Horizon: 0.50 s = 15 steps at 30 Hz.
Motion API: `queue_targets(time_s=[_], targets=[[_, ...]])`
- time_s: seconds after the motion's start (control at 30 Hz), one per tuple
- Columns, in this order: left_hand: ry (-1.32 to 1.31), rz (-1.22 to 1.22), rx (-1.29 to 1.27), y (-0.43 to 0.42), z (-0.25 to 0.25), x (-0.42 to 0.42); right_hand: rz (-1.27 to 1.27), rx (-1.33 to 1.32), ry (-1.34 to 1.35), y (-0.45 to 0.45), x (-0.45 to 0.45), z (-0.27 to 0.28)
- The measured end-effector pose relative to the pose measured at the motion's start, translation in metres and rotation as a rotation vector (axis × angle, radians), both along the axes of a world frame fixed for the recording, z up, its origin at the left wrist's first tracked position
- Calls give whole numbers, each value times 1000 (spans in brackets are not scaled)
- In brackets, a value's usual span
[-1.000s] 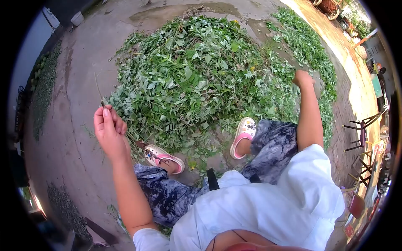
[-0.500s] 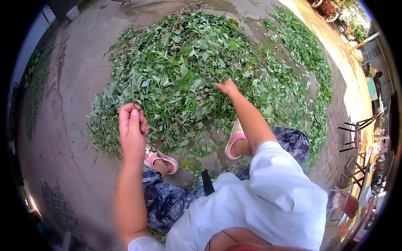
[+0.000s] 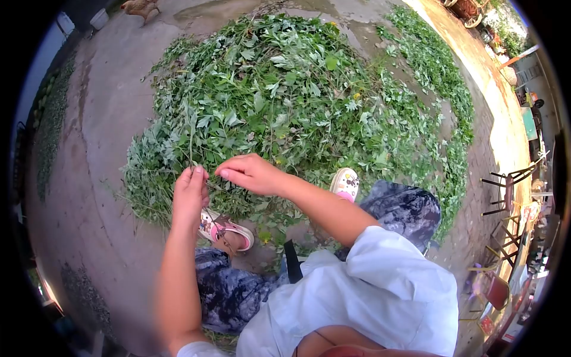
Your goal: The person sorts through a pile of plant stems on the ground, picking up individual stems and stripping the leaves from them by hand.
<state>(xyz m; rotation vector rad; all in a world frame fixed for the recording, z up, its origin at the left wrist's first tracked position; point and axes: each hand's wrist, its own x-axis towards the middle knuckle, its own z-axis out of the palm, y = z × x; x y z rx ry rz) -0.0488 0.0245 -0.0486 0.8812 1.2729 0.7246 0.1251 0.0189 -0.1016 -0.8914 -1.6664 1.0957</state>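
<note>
Thin stem [image 3: 191, 146] is pinched between the thumb and fingertips of the left hand [image 3: 189, 191], which is closed on it, with its upper part rising over the left side of the leafy pile. The part inside the grip is hidden by the fingers. Just beside it, the right hand [image 3: 251, 174] is held with thumb and forefinger brought close together and pointed toward the left hand; whether anything is gripped there cannot be told. Part of the near edge of the pile [image 3: 279, 107] is covered by the right hand and forearm. Beyond the hands, the ground is heaped with these cut greens, dotted with small yellow flowers [image 3: 357, 96], and more greens are spread along the right. Below the hands, the pile is flanked by two decorated clogs, the left clog [image 3: 242, 237] being partly hidden by dark stalks and the right clog [image 3: 345, 181] being set near the leaves. Farther out, a chicken [image 3: 141, 8] and a pale bucket [image 3: 99, 19] are seen at upper left, and chairs [image 3: 498, 291] at right.
</note>
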Motion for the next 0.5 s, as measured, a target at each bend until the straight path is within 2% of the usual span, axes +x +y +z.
queue_targets(time_s=[0.07, 0.1, 0.13, 0.2, 0.23, 0.3, 0.33, 0.4, 0.43, 0.47, 0.5], targets=[[-43, 69, 2, 1, 5, -4, -458, -85, -306, 31, 37, -35], [-54, 137, 72, 2, 8, -5, -711, 22, -557, 47, 61, -61], [-66, 208, 142, 2, 11, -5, -780, -46, -676, 59, 88, -80], [-79, 162, 139, 4, 15, -11, -965, 114, -1100, 78, 126, -126], [-38, 163, 130, 4, 16, -9, -961, 118, -1101, 81, 136, -133], [4, 167, 118, 4, 14, -8, -754, 81, -1409, 85, 147, -141], [-3, 168, 106, 4, 13, -7, -750, 83, -1411, 87, 148, -142], [-12, 171, 97, 5, 12, -4, -517, 140, -1394, 94, 147, -137], [-14, 182, 104, 5, 14, -2, -561, 320, -1159, 95, 145, -132], [-16, 195, 110, 5, 16, -2, -556, 323, -1161, 98, 145, -125], [-18, 199, 108, 4, 16, -3, -543, 217, -874, 101, 144, -110]])
